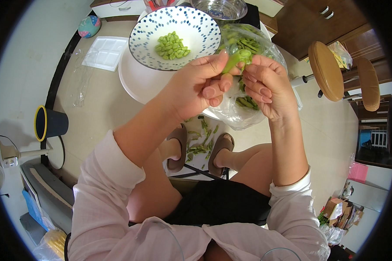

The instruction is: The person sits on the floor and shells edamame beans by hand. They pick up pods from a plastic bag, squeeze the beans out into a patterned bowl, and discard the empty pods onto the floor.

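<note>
Between my two hands is a green edamame pod (232,62), split at its right end with a pale bean showing. My left hand (212,76) pinches the pod's left part between thumb and fingers. At the other end, the fingertips of my right hand (264,80) grip the torn edge. Behind my left hand a white bowl with blue squares (143,42) holds a small heap of shelled green beans (171,46). A clear plastic bag (238,119) with whole pods (248,45) lies beyond and below my right hand, partly hidden by it.
The bowl and bag rest on a round white table (134,78). Behind stands a steel basin (222,9). Empty pods (199,148) litter the floor between my slippered feet. A dark bin (57,122) and a white tray (106,52) are at left, a tan stool (326,71) at right.
</note>
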Demonstrator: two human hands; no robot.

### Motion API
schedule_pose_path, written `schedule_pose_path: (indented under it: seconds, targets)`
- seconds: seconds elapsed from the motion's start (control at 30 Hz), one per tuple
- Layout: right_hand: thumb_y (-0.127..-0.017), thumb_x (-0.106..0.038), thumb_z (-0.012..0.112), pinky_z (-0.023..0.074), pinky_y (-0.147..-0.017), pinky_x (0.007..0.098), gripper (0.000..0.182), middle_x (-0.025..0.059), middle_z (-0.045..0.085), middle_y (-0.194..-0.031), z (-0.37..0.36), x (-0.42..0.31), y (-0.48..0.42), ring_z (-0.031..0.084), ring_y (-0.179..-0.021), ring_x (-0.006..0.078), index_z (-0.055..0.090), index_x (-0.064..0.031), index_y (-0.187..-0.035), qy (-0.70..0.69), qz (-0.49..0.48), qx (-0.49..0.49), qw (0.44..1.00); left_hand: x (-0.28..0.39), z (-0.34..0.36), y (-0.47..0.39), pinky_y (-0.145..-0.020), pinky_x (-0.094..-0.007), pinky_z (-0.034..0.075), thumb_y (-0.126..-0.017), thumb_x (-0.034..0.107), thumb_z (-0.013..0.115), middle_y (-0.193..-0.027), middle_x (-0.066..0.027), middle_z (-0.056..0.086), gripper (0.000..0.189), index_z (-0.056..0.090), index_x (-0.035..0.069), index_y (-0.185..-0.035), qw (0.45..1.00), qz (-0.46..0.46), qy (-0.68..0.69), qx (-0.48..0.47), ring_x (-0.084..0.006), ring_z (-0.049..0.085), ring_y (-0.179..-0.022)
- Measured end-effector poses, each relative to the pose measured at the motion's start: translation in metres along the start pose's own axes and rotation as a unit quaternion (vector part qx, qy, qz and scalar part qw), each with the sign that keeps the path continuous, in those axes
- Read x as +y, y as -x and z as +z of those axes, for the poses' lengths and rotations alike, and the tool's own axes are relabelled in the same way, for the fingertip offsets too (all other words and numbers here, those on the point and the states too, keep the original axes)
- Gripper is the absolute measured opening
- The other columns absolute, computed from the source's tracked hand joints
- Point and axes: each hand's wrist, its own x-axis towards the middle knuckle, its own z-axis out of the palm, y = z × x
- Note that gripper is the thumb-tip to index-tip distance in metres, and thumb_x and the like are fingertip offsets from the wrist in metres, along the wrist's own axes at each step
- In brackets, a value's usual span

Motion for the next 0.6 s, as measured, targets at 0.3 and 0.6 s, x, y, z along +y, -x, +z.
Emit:
schedule_pose_path:
  seconds: [0.3,0.6]
  targets:
    - [-0.085,-0.005,0.061,0.0333,-0.041,0.018,0.004,0.0,0.055,-0.062,-0.006,0.003,-0.003,0.046,-0.046,0.0039,0.061,-0.0017,-0.085,0.08,-0.055,0.042,0.994,-0.004,0.017,-0.003,-0.056,-0.0241,0.049,-0.099,0.031,0.047,-0.085,-0.0125,0.064,0.03,0.05,0.003,-0.109,0.962,0.031,-0.238,0.131,-0.0118,0.057,-0.058]
    - [-0.085,-0.004,0.059,0.0339,-0.042,0.0189,0.003,-0.0002,0.056,-0.065,0.001,-0.001,0.003,0.048,-0.049,0.0047,0.061,-0.002,-0.085,0.218,-0.091,0.04,0.971,-0.009,0.009,-0.005,-0.064,-0.0249,0.051,-0.092,0.015,0.061,-0.088,-0.0094,0.066,0.02,0.055,0.0,-0.104,0.858,0.174,-0.457,0.157,-0.013,0.062,-0.068]
